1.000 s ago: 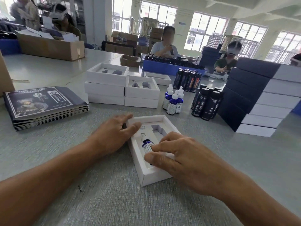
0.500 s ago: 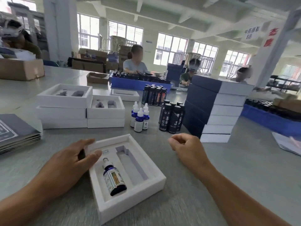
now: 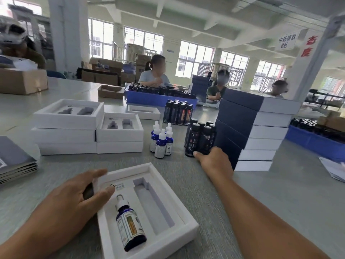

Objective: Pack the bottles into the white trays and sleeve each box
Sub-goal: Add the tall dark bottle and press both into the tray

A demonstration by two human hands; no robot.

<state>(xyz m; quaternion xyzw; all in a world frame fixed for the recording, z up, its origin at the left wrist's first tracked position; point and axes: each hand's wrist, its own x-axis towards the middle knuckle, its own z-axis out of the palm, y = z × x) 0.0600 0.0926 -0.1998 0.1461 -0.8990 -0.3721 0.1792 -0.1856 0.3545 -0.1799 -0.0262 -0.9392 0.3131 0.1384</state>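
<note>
Two hands in my view. Lower left: left hand (image 3: 74, 199) rests on white tray (image 3: 179, 228) edge, fingers spread and relaxed. Lower centre: blue dropper bottle (image 3: 128, 223) lies in tray's left slot; right slot bare. Centre right: right hand (image 3: 214, 161) touches tall black bottles (image 3: 199, 139), thumb against one; I cannot tell grip. Far right: stack of sleeved boxes (image 3: 255, 128).
</note>
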